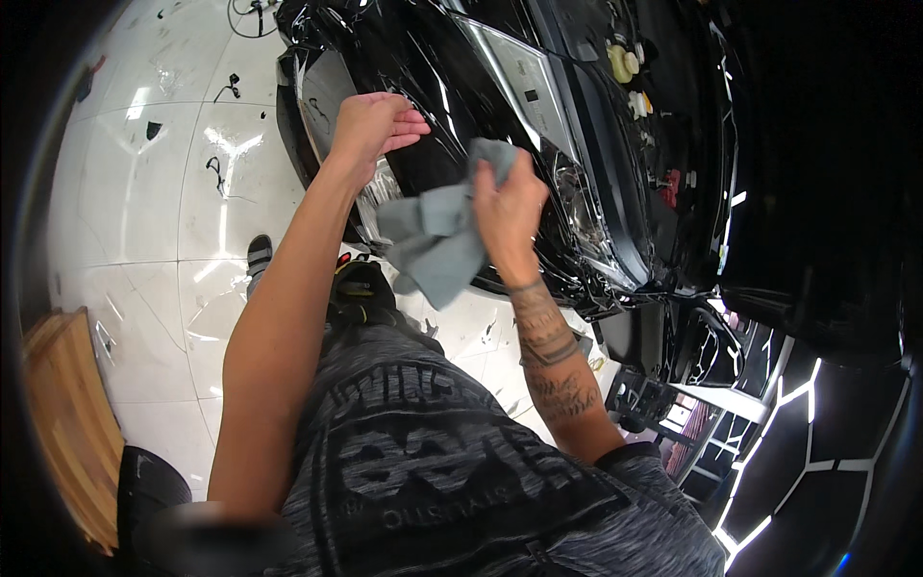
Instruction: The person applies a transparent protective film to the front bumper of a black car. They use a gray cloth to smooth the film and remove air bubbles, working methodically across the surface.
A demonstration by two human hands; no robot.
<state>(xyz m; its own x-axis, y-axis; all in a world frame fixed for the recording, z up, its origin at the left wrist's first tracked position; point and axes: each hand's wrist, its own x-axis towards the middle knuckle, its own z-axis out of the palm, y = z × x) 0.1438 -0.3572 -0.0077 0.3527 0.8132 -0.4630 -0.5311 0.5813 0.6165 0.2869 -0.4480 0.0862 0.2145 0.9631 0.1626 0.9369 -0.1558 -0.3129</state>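
Note:
My right hand [514, 212] is closed around a grey microfibre cloth [437, 236], whose folded end hangs down to the left. The cloth is in front of a glossy black car body [423, 159]. Further left, my left hand [380, 133] is raised by the same black panel with its fingers extended side by side and nothing in it. Whether that hand touches the panel I cannot tell. A clear headlamp [383, 192] shows just below my left wrist, partly hidden by the cloth.
A yellow sponge-like piece [623, 62] and a red object [670, 188] lie on the dark car surface at the right. Black scraps, one of them a thin twisted piece [215, 173], lie on the white tiled floor [144, 216]. Wooden boards [72, 413] stand at the lower left.

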